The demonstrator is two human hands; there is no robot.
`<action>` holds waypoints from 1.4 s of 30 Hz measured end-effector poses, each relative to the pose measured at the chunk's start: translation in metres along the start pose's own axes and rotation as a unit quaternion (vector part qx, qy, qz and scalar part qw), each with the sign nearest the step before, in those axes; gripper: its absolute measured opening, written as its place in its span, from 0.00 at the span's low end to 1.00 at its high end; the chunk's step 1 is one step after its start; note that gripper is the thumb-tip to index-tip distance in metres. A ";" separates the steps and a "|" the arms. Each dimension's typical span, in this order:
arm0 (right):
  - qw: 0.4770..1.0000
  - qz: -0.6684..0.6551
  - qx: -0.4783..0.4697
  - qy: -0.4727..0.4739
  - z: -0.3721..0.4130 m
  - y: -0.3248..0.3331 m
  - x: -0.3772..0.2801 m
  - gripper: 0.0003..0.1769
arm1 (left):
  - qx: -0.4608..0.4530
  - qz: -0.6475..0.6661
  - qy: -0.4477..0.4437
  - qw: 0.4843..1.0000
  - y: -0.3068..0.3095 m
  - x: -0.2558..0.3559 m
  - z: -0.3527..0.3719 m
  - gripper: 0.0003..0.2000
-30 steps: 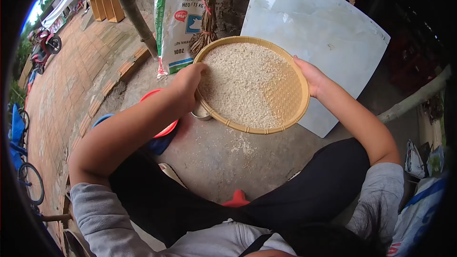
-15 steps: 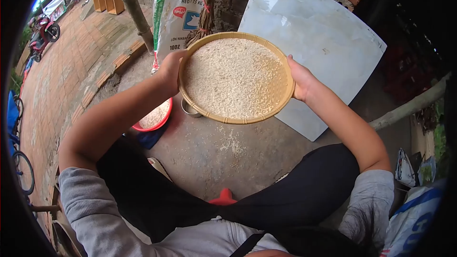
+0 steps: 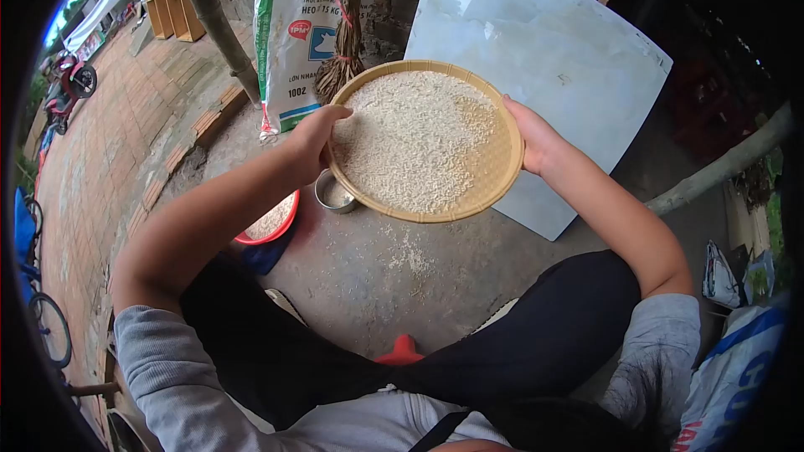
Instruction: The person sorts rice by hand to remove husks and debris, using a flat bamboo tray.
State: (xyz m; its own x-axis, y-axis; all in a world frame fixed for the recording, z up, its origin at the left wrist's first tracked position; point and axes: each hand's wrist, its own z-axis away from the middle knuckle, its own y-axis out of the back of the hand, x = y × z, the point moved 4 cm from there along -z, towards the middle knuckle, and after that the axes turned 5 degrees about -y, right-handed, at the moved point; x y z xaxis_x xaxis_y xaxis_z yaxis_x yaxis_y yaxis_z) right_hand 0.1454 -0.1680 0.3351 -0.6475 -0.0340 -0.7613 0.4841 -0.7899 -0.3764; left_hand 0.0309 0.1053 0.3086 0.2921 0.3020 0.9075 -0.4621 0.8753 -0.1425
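A round woven winnowing basket (image 3: 501, 169) is held up in front of me between both hands. Pale grains (image 3: 410, 138), which look like rice, cover most of it, thinner toward the right where the weave shows. My left hand (image 3: 314, 138) grips the left rim, thumb over the edge. On the opposite rim my right hand (image 3: 533, 136) is closed, with its fingers mostly hidden beneath. Below the basket's left side stand a red basin (image 3: 286, 222) of grain and a small metal bowl (image 3: 337, 197) with some grain inside, partly covered.
Spilled grains (image 3: 408, 255) lie on the concrete floor. A large white panel (image 3: 578, 92) leans at the back right, beside a feed sack (image 3: 289, 42) and a dried-stalk broom (image 3: 345, 42). Wooden poles (image 3: 213, 12) stand at left and right (image 3: 729, 163).
The grain has shifted left in the basket, baring more weave on the right. The basket sits slightly farther right, and more of the metal bowl shows.
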 end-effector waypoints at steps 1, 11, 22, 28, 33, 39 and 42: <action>1.000 -0.004 -0.001 -0.002 0.000 0.002 0.002 0.26 | 0.000 -0.038 0.012 0.999 -0.018 0.001 0.022 0.20; 1.000 0.021 -0.012 -0.005 -0.015 0.010 -0.001 0.23 | 0.036 -0.058 -0.007 0.998 0.006 0.008 -0.005 0.19; 0.998 0.066 -0.002 -0.024 -0.014 -0.006 -0.005 0.25 | 0.017 -0.067 -0.039 0.997 0.031 0.013 -0.025 0.18; 0.999 0.039 0.020 -0.017 -0.006 -0.022 0.006 0.25 | 0.046 -0.132 -0.050 0.989 0.028 0.018 -0.029 0.20; 0.997 0.072 0.003 -0.022 -0.014 -0.007 -0.001 0.24 | 0.069 -0.112 -0.098 0.986 0.020 0.024 -0.014 0.19; 0.999 -0.003 0.013 -0.036 -0.031 0.015 0.012 0.24 | 0.062 -0.174 -0.087 0.979 -0.011 0.009 0.014 0.20; 0.996 0.038 0.020 -0.075 0.006 -0.032 0.016 0.23 | 0.032 -0.112 -0.007 0.993 0.034 0.013 -0.035 0.21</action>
State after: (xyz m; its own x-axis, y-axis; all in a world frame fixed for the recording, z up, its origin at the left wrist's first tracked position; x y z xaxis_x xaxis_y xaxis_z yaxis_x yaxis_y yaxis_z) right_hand 0.1160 -0.1467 0.3379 -0.6915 -0.1837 -0.6987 0.5136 -0.8051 -0.2966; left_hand 0.0484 0.1524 0.3016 0.3815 0.0967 0.9193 -0.4391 0.8941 0.0882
